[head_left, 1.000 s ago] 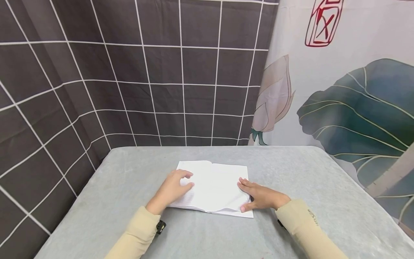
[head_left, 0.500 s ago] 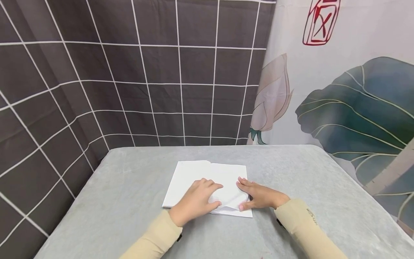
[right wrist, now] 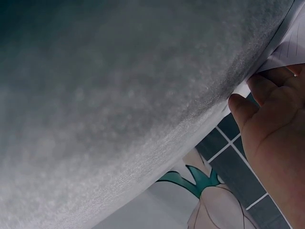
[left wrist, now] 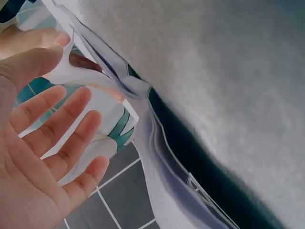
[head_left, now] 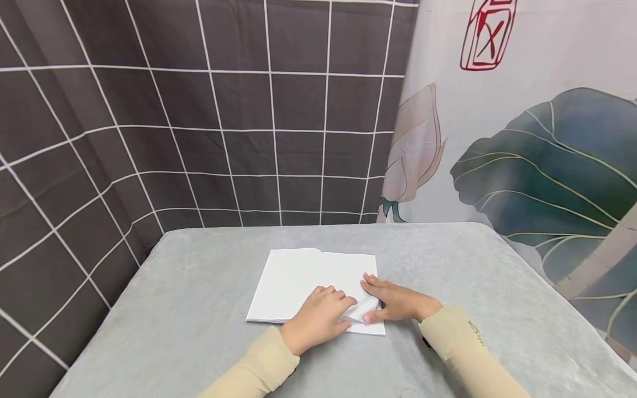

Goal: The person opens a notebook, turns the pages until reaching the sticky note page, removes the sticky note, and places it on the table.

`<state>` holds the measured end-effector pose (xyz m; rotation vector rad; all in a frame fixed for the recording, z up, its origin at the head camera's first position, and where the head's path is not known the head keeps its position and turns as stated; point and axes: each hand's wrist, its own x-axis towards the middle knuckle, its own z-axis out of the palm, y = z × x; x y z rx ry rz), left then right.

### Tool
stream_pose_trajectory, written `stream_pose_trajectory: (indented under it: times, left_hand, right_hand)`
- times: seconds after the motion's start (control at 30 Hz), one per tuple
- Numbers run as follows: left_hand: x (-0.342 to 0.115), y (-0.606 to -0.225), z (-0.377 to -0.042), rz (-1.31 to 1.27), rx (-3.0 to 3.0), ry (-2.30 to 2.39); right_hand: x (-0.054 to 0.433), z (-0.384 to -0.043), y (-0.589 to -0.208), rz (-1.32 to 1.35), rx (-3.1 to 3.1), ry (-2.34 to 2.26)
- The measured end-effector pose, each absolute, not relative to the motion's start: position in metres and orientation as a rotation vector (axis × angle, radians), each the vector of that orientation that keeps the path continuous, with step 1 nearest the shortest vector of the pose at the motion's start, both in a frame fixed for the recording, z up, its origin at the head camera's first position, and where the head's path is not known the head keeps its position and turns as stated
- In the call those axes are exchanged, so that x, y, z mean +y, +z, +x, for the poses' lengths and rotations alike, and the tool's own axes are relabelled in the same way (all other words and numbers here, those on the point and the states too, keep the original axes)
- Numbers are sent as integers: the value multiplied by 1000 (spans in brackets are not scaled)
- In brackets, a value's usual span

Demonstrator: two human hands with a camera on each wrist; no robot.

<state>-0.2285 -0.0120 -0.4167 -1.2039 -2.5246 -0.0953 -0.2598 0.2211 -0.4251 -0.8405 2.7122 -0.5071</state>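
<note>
A white notebook (head_left: pixel 291 276) lies spread open on the grey-covered table. Over the near part of its right page is my left hand (head_left: pixel 318 318), fingers loosely bent; the left wrist view shows the palm with the fingers apart and the thumb by a curled page (left wrist: pixel 78 71). At the notebook's right edge rests my right hand (head_left: pixel 400 302), its fingers extended over the page and its thumb at the near corner. That corner of the page bows up between the hands. In the right wrist view, a lined page (right wrist: pixel 288 47) overlaps the right hand's fingers.
The grey cloth (head_left: pixel 189 293) covers the table around the notebook. Behind it hangs a dark curtain (head_left: pixel 244 99) with white grid lines, and to the right a white curtain (head_left: pixel 438 50) with lotus prints. A dark notebook cover (left wrist: pixel 176 138) shows under the pages.
My left hand has moved from the left page rightward across the notebook to the near part of the right page. The right hand has stayed at the right edge.
</note>
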Motion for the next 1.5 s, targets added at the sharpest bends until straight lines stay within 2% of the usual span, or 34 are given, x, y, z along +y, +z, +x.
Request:
stream_pose_trajectory:
  times: [1.2,1.5]
  left_hand:
    - [0,-418,-238,-1188,-2538,-146]
    - [-11,-409,-254,-1002,-2650,-575]
  right_hand:
    - [221,-256,-423,-846,2766,-507]
    - [225,-259,-424,-790,2841,-581]
